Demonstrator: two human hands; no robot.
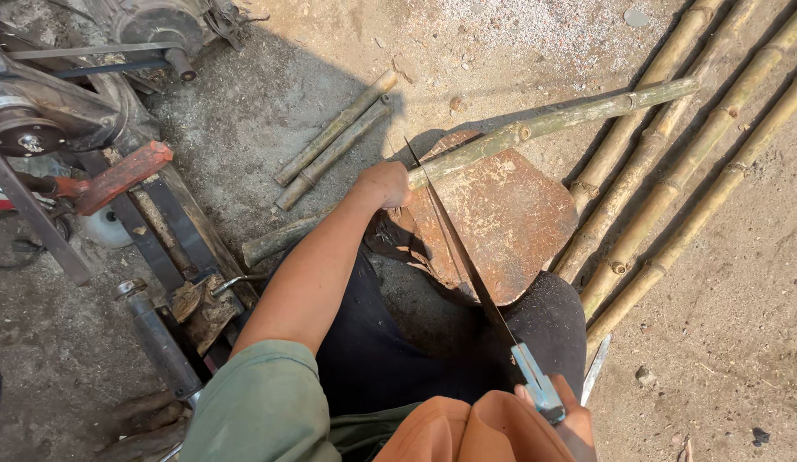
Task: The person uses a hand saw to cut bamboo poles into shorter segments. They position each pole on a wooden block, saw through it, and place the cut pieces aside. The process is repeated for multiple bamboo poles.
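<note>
My left hand point(384, 184) grips a long green bamboo pole point(553, 120) that lies slanted across a worn brown leather pad point(510, 214) on my lap. My right hand point(563, 409), low in the view behind an orange cloth point(467, 432), holds the grey handle of a long thin saw point(454, 248). The saw blade runs up and left, and its tip crosses the bamboo just right of my left hand. The pole's lower end sticks out to the left of my arm.
Several bamboo poles point(672, 188) lie on the sandy ground at right. Two short bamboo pieces point(334, 141) rest behind my left hand. A machine with motor, metal frame and red handle point(120, 175) stands at left. Sawdust covers the ground ahead.
</note>
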